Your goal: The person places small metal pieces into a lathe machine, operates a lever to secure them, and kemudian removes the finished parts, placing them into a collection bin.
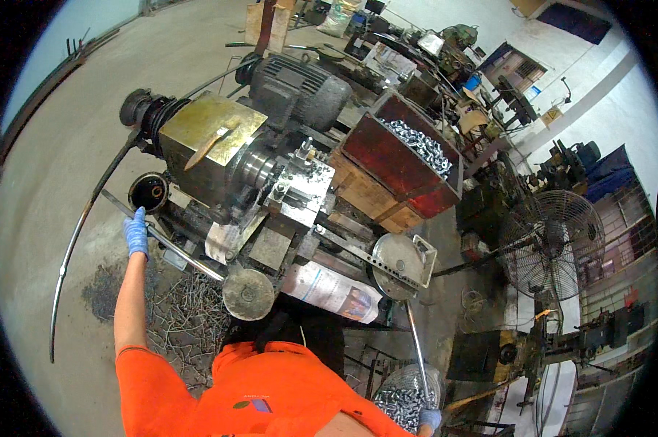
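Note:
My left hand (136, 234), in a blue glove, is closed on a long metal lever (187, 258) at the left side of a small lathe (212, 138). Just above that hand is a dark round cup (148, 191). My right hand (430, 419), also gloved in blue, is at the lower edge, closed around the end of a shiny metal rod (416, 339). This rod slopes down from a round metal disc (398, 262) on the machine. Its fingers are partly out of sight. The chuck (259, 166) and steel tool slide (300, 191) lie between my hands.
A red bin (387, 156) of small metal parts stands on a wooden block behind the slide. More parts fill a basket (402, 400) beside my right hand. Metal shavings (187, 320) litter the floor at left. A motor (300, 91) sits behind; a caged fan (551, 244) stands right.

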`<state>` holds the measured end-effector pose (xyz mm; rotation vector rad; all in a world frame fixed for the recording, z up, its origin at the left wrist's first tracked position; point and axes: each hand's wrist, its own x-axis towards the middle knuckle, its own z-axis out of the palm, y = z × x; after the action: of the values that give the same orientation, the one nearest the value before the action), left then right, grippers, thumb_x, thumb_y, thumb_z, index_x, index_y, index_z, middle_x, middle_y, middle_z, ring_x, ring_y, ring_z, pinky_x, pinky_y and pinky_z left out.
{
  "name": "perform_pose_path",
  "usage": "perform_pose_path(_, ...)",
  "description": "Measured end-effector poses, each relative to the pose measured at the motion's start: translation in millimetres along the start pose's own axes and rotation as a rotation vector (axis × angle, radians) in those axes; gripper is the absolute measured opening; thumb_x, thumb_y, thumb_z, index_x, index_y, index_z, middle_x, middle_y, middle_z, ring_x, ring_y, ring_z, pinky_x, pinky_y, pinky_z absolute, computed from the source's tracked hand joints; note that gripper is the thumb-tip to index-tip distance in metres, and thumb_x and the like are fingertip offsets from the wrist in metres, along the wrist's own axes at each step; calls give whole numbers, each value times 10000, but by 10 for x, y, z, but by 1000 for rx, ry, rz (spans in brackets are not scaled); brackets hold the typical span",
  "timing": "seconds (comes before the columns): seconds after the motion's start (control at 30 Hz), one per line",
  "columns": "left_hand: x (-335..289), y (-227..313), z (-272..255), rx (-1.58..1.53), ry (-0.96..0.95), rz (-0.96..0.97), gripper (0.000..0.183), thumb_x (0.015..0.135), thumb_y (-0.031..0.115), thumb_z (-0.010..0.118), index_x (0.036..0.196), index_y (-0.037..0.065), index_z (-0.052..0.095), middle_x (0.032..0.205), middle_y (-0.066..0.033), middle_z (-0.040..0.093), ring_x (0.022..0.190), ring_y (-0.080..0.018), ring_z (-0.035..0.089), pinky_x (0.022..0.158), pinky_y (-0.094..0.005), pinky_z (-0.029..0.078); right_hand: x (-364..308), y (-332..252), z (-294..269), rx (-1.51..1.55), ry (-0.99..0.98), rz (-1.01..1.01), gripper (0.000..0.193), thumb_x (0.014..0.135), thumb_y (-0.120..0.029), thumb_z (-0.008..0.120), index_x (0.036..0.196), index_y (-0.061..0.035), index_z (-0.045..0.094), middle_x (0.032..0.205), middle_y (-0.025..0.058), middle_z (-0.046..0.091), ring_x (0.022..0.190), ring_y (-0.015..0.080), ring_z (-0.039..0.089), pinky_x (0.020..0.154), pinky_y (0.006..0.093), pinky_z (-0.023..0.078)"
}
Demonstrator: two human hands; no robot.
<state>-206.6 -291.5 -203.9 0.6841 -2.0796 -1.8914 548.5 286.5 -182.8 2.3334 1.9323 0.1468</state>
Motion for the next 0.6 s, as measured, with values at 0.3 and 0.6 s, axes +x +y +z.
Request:
perform_pose_path(0.3,67,-97,14,-12,48,55,339,779,351,646,680,43,546,539,-40,516,426,-148,505,397,-287,404,-96,-10,-29,0,27,-41,453,654,-377,633,865,24,639,881,255,620,887,384,598,764,429,482)
perform_pose_path(0.6,100,-136,11,21,57,25,413,760,406,657,667,22,535,527,-55,518,435,-164,516,408,-294,410,-87,59,3,-8,-56,-73,425,624,-340,643,867,9,644,896,259,614,906,384,591,776,424,475)
